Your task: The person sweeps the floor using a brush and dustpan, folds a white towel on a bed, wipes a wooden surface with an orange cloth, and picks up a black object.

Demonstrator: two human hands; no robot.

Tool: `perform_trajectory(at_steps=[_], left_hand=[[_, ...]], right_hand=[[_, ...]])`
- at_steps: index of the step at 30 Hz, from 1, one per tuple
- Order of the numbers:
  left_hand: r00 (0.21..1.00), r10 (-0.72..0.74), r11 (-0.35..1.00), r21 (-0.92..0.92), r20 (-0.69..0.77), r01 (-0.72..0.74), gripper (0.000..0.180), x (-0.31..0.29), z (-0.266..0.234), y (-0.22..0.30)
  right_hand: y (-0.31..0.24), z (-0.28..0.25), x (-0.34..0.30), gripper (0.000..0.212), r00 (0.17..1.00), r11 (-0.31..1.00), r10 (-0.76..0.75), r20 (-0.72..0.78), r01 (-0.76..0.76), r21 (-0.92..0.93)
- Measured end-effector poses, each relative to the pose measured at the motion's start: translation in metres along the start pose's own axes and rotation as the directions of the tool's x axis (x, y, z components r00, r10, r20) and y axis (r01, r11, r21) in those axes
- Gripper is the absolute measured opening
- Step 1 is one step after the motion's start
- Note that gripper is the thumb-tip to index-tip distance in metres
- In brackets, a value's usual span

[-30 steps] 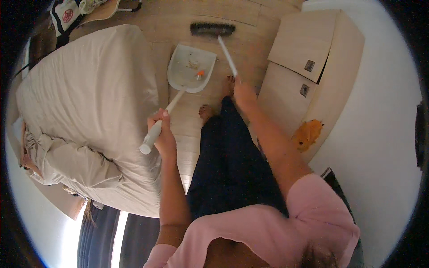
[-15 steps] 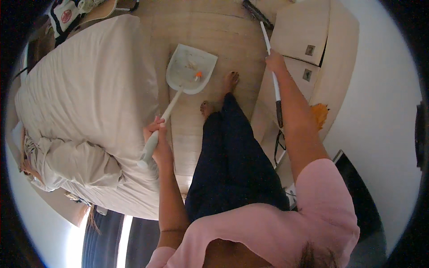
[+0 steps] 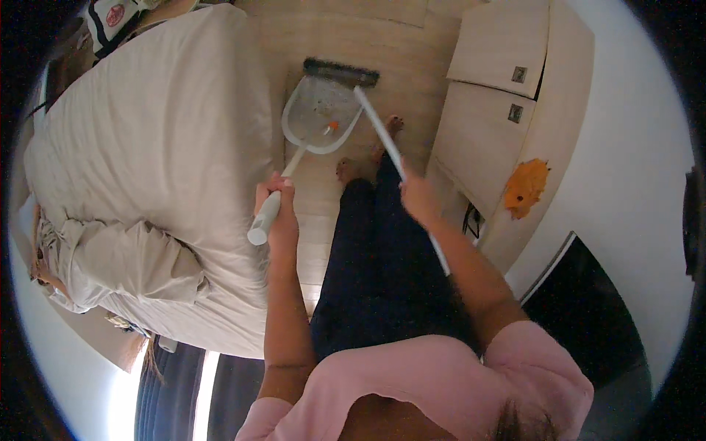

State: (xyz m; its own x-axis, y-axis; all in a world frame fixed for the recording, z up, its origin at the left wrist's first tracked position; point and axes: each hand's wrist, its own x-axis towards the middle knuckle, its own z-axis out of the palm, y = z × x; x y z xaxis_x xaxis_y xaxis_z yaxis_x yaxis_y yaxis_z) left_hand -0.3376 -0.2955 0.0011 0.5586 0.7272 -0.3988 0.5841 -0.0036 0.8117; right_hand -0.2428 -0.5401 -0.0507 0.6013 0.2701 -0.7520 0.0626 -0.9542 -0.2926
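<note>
My left hand is closed around the pale handle of a long-handled dustpan. The white pan rests on the floor ahead of my feet, holding a small orange and white bit and some grey dust. My right hand grips the white stick of a broom. The broom's dark bristle head lies across the far, open edge of the pan. Whether the bristles touch the pan's lip I cannot tell.
A bed with a beige sheet runs along the left. To the right stands a light wood cabinet, with an orange leaf-shaped thing on its top. A dark flat screen is at the lower right. My bare feet are just short of the dustpan.
The broom head has swung from the far right by the cabinet to the dustpan's open edge. My right hand came left and nearer. My left hand and the dustpan shifted slightly right.
</note>
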Motion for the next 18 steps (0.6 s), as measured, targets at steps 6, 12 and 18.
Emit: perform_trajectory(at_steps=[6, 12, 18], left_hand=[[0.999, -0.003, 0.996, -0.086, 0.047, 0.007, 0.008, 0.001, 0.013, 0.000], [1.000, -0.010, 0.997, -0.081, -0.008, 0.010, 0.009, 0.000, 0.009, -0.012], [0.990, -0.124, 0.977, -0.184, -0.065, 0.110, 0.009, -0.005, 0.001, -0.016]], right_hand=[[0.051, -0.092, 0.180, 0.050, 0.929, 0.985, -0.090, -0.359, 0.029, -0.170], [0.047, -0.004, 0.148, 0.030, 0.973, 0.966, -0.022, -0.231, -0.038, -0.254], [0.019, -0.007, 0.010, 0.052, 0.994, 0.988, 0.027, 0.106, -0.011, -0.152]])
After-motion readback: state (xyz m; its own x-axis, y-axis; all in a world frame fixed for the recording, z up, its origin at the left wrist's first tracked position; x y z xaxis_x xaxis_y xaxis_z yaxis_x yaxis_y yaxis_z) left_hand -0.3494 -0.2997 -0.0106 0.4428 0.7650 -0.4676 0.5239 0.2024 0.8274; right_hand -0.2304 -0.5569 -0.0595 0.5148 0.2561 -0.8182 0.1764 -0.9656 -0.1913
